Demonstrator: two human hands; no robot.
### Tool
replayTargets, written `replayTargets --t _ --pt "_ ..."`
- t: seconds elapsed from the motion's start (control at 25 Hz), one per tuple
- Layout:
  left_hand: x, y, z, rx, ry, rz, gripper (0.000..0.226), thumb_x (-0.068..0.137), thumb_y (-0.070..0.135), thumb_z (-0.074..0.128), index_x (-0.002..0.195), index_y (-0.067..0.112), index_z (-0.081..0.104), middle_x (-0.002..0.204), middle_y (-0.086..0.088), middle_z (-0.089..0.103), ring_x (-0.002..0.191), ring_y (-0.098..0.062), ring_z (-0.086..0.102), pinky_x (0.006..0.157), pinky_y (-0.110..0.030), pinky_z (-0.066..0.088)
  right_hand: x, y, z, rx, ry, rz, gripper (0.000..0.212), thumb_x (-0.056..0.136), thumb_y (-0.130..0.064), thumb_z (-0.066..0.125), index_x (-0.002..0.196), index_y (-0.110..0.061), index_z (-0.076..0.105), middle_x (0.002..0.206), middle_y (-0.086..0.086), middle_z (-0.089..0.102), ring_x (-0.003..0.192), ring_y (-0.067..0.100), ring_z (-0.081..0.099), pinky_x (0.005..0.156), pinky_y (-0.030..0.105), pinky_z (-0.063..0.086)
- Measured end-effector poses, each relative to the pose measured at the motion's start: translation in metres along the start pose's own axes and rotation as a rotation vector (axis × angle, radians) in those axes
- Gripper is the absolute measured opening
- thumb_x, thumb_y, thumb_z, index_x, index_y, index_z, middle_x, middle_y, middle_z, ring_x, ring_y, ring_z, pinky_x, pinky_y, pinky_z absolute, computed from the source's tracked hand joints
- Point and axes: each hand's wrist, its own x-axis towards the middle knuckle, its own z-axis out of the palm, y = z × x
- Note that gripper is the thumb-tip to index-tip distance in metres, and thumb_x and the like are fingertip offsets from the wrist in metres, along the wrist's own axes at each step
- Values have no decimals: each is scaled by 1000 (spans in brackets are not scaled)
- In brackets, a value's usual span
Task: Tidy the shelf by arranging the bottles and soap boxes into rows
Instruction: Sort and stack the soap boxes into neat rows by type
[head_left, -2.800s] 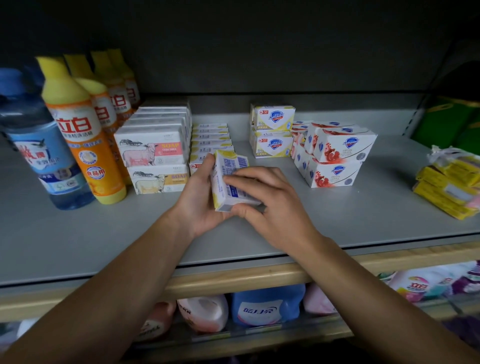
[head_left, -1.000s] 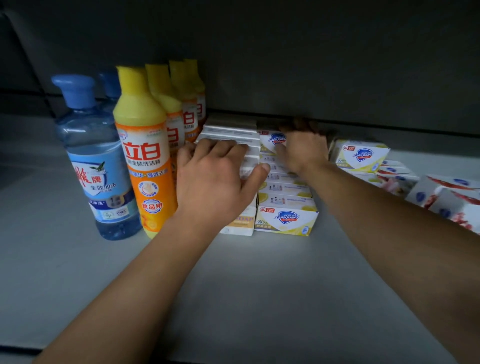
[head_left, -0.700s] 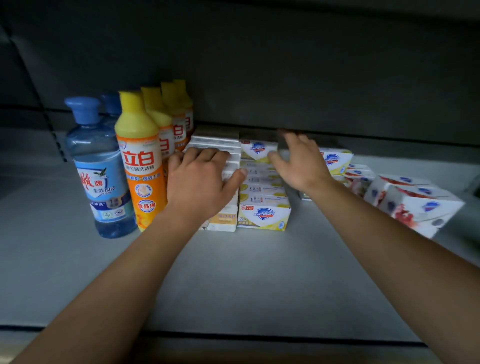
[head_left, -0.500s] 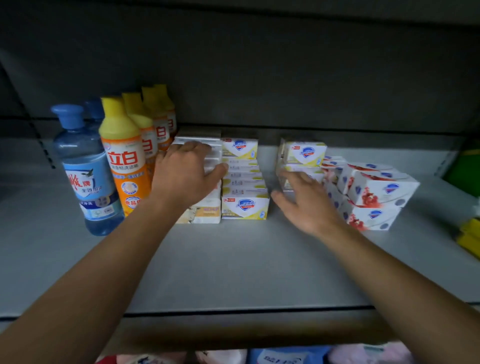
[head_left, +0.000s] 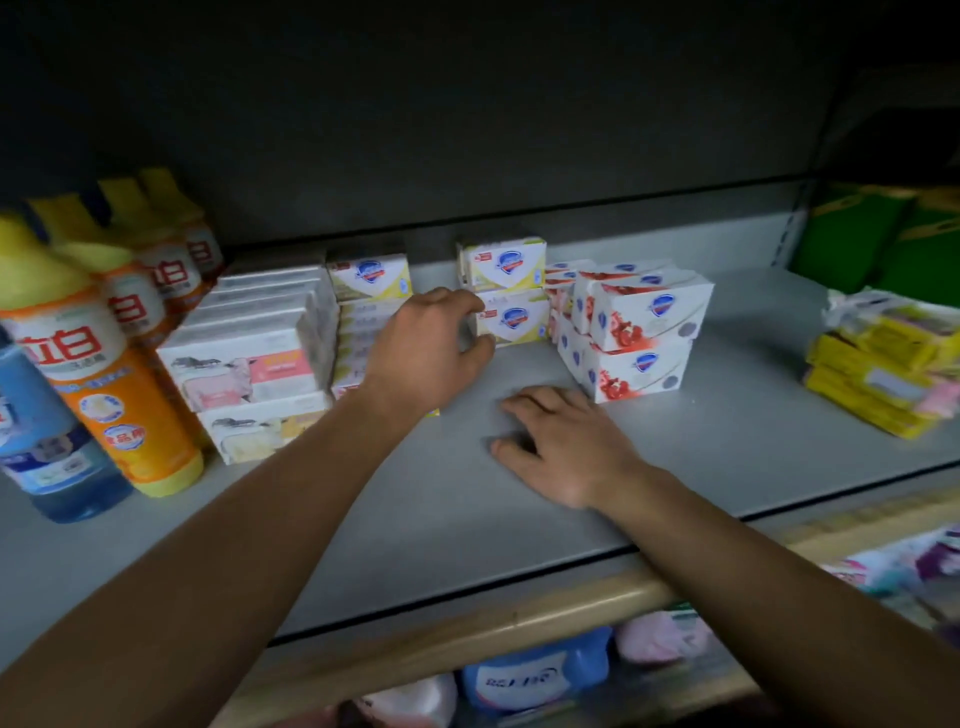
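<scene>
yellow-and-white cardboard soap box (head_left: 511, 318), lower of a stack of two, is gripped by the left hand's fingers (head_left: 470, 312), thumb at its front corner. right hand (head_left: 558, 441) rests flat, fingers relaxed, on the grey metal shelf (head_left: 519, 519) just below. orange dish-soap bottles (head_left: 104, 374) stand far left.

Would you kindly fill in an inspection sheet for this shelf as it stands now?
Surface: grey shelf, bare at the front.
Job's things: orange bottles and a blue bottle at left; white sheep-print boxes stacked; yellow soap boxes stacked two high; red-print boxes beside them.
Clutter: yellow packets at right.
Grippers: left hand grips the lower yellow box; right hand rests flat on the shelf.
Cables: nothing seen.
Surroundings: more bottles on the shelf below.
</scene>
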Motion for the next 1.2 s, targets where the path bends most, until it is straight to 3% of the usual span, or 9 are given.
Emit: replayTargets --t 0.32,0.56,0.72,0.88,0.96,1.08,1.2 --pt "79 -8 58 315 -332 -114 59 84 39 65 133 10 51 129 -16 51 116 -33 53 96 -43 48 -1 3 2 49 47 8 65 89 -66 34 144 -31 38 148 -8 39 139 19 28 115 35 18" --pt "95 -6 64 368 -390 -127 54 83 43 65 123 8 56 123 -18 58 113 -34 54 94 -42 48 2 5 6 51 46 7 63 87 -66 36 141 -33 40 144 -10 41 137 19 30 113 35 20" --pt "64 12 28 101 -142 -164 47 85 34 65 125 11 55 114 -14 66 108 -33 59 83 -34 47 0 6 5 94 44 26 62 86 -65 41 139 -33 43 142 -11 43 135 18 32 112 34 23" --pt "-13 17 -15 -373 92 -223 30 84 28 71 112 21 60 91 -6 69 82 -28 64 72 -34 52 1 2 -6 91 16 57 67 84 -66 49 139 -28 46 141 -5 47 134 21 38 112 34 29" --pt "-53 12 -27 -654 118 -321 25 85 21 73 107 22 60 99 -7 68 79 -28 66 68 -38 56 -2 1 -14 191 33 77 71 81 -61 59 141 -26 44 140 -2 50 131 22 43 108 32 34" --pt "-91 -3 -34 -944 80 -551 21 87 17 72 105 19 62 107 -14 70 91 -31 70 72 -50 59 -12 -7 -23 548 56 -16 83 75 -36 78 146 -27 35 139 -6 47 122 11 52 102 32 45" --pt "-104 -14 -34 -1140 11 -677 20 88 20 69 106 12 65 103 -16 73 84 -26 73 68 -47 61 -18 -27 -26 691 66 -176 95 71 -15 81 147 -35 29 139 -15 38 112 -2 54 90 16 49"
